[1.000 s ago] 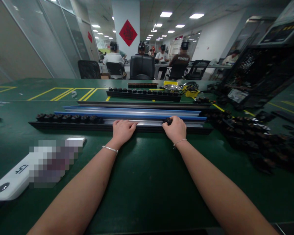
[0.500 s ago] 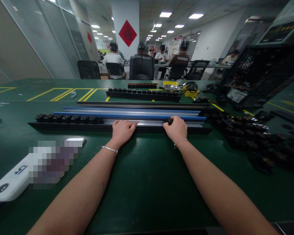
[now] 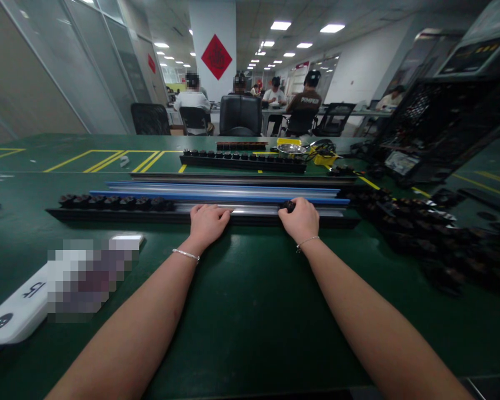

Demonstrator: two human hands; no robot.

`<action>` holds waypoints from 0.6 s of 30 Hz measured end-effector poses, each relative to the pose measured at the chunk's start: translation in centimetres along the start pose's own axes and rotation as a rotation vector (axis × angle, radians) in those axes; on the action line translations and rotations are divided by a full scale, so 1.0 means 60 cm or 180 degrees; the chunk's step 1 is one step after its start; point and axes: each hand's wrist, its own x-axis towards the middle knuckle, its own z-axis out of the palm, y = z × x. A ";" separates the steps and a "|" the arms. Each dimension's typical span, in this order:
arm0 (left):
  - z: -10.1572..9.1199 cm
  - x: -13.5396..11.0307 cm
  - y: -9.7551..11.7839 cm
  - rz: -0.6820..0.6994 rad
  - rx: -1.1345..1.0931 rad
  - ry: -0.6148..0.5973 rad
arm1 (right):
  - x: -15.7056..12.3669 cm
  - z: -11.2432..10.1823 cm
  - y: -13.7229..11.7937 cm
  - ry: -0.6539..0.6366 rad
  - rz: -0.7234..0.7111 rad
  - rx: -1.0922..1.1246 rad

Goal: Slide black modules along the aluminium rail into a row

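Observation:
In front of me lies a long black rail [image 3: 262, 220] with a silvery inner channel. A row of small black parts [image 3: 113, 203] fills its left portion. My left hand [image 3: 208, 223] is closed over the rail just right of that row, thumb along the near edge and fingertips hidden behind. Farther right, my right hand [image 3: 300, 219] pinches one small black part [image 3: 289, 206] at the channel. Its fingers partly cover the part, so its exact kind does not show. Directly behind the rail run blue-edged strips [image 3: 229, 191].
A heap of loose black parts [image 3: 437, 239] spreads on the right. Another filled black rail [image 3: 241, 162] lies farther back, beside a metal dish [image 3: 291, 149]. A white device [image 3: 14, 311] is at left, a black rack [image 3: 445, 116] at right. People sit beyond the green table [image 3: 250, 311].
Both hands keep nearly the same places and grips. The whole view has shifted very slightly; no part has visibly moved along the rail.

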 end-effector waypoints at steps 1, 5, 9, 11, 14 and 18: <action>0.000 0.000 0.000 -0.0004 0.0001 -0.0006 | 0.000 0.000 0.000 0.0007 -0.0003 0.0005; 0.001 0.000 -0.001 0.0004 0.0009 0.0000 | 0.000 0.001 0.001 0.0045 -0.0024 0.0021; 0.002 0.000 -0.001 0.0026 0.0000 0.0020 | 0.002 0.002 0.004 0.0058 -0.0012 0.0006; 0.003 0.000 -0.002 0.0024 0.0006 0.0019 | 0.003 0.002 0.006 0.0064 -0.0007 -0.0001; 0.002 0.000 -0.002 0.0015 0.0010 0.0011 | 0.003 0.001 0.008 0.0070 -0.0018 -0.0003; 0.000 0.001 -0.001 0.0001 -0.0003 -0.0027 | 0.002 -0.001 0.007 0.0072 0.0005 -0.0030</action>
